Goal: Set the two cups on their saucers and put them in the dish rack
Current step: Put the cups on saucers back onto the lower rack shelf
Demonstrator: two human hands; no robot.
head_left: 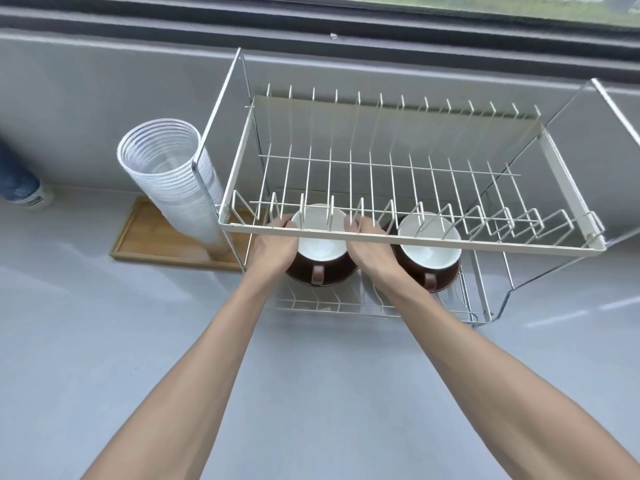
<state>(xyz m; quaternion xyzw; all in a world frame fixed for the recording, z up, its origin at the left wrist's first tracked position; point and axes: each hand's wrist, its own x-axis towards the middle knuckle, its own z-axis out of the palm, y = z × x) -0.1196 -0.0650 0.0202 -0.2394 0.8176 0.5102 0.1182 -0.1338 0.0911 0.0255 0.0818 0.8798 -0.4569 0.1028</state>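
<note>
**Cups on lower tier, upper tier overhead**

Both hands grasp the left cup [320, 247]: left hand [277, 245] on its left side, right hand [369, 245] on its right. The right cup [428, 249] sits just beside it, untouched. Both cups rest on the lower shelf of the dish rack [408, 242]; saucers cannot be made out. The upper tier's front rail crosses above the fingers. A stack of plastic cups [169, 174] on a wooden tray [145, 242] stands left of the rack.

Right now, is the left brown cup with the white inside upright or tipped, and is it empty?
Upright and empty: the left brown cup shows a bare white interior with its mouth facing up, on the white wire dish rack's lower tier.
</note>
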